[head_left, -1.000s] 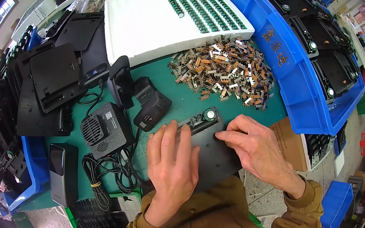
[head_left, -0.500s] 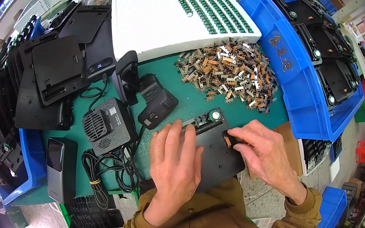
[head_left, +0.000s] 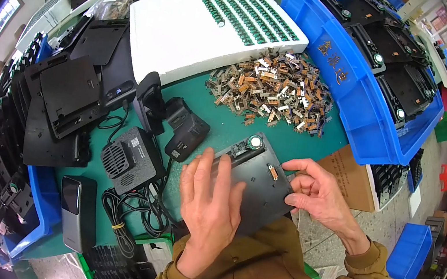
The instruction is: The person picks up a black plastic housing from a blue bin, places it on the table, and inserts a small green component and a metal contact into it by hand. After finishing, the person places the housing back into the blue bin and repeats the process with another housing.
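A black plastic panel [head_left: 257,194] lies tilted at the table's front edge. On its upper edge are a dark recessed part and a round metal piece with a green rim [head_left: 254,142]. A small orange-brown slide switch [head_left: 273,172] sits in an opening near the panel's right side. My left hand [head_left: 208,204] rests over the panel's left side, fingers stretched out. At the right edge, my right hand [head_left: 322,199] holds the panel, thumb on the edge and index finger raised apart; the other fingers are curled and partly hidden.
A pile of slide switches [head_left: 272,89] lies beyond the panel. Behind it stands a white foam tray [head_left: 162,30] with rows of green-rimmed parts. A blue bin [head_left: 352,101] holds more panels. A speaker-like box [head_left: 132,160], coiled cable [head_left: 120,219] and power bank [head_left: 77,213] are left.
My right hand has come away from beside the slide switch to the panel's right edge, uncovering the switch. My left hand stays nearly in place. The whole view has shifted slightly.
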### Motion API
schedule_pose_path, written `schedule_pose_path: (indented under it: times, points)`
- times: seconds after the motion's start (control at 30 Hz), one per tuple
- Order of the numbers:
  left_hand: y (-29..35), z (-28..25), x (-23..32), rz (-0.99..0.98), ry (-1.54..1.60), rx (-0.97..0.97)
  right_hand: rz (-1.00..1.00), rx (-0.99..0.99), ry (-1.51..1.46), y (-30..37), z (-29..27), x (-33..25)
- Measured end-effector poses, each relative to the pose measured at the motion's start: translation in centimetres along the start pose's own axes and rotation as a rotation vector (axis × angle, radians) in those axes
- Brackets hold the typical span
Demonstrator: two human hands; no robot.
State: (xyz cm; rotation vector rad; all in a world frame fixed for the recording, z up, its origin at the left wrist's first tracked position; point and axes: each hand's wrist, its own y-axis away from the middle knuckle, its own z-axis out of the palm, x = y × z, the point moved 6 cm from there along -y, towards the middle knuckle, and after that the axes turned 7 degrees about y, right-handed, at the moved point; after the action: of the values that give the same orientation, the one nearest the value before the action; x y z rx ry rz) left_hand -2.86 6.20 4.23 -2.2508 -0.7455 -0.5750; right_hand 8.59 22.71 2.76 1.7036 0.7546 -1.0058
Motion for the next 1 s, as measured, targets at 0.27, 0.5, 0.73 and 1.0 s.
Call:
schedule_pose_path:
  times: [0.27,0.5,0.73,1.0]
  points:
    - [-0.2,-0.4,0.4,-0.001,0.128,0.045,-0.011,0.016,-0.172,1.9,-2.8,-1.5]
    - [1.1,-0.6,-0.3,-0.051,0.061,0.041,-0.164,0.205,-0.212,7.1,-8.6,-5.4]
    - [0.9,-0.8,0.5,0.005,0.038,0.003,-0.361,0.692,-0.231,12.6,-21.2,-7.5]
    - [0.4,-0.8,1.1,0.079,0.028,-0.03,-0.342,1.253,-0.313,12.7,-40.7,-4.0]
